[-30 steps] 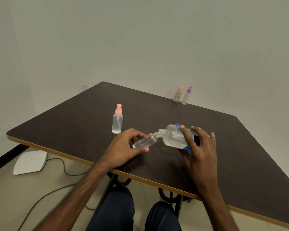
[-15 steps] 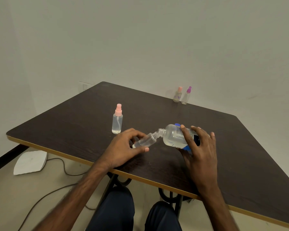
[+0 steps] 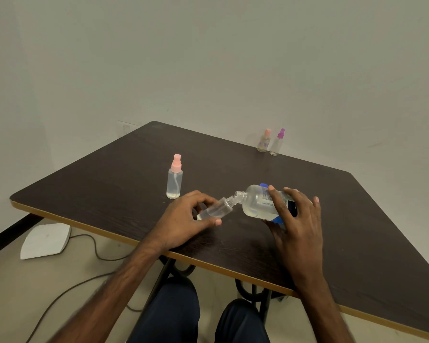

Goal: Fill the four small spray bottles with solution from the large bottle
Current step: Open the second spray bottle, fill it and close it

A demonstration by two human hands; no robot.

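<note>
My left hand (image 3: 183, 216) grips an uncapped small clear bottle (image 3: 217, 208), tilted with its neck up and to the right. My right hand (image 3: 295, 219) holds the large clear bottle (image 3: 255, 201) with a blue label, tipped on its side so its open mouth meets the small bottle's neck. A small spray bottle with a pink cap (image 3: 175, 177) stands upright on the dark table (image 3: 104, 184), left of my hands. Two more small spray bottles stand at the far edge, one peach-capped (image 3: 264, 141), one purple-capped (image 3: 277, 142).
The table's near edge has a tan trim and runs diagonally in front of my knees. Under and left of the table, a white flat object (image 3: 45, 240) and a cable (image 3: 89, 246) lie on the floor. A plain wall stands close behind the table.
</note>
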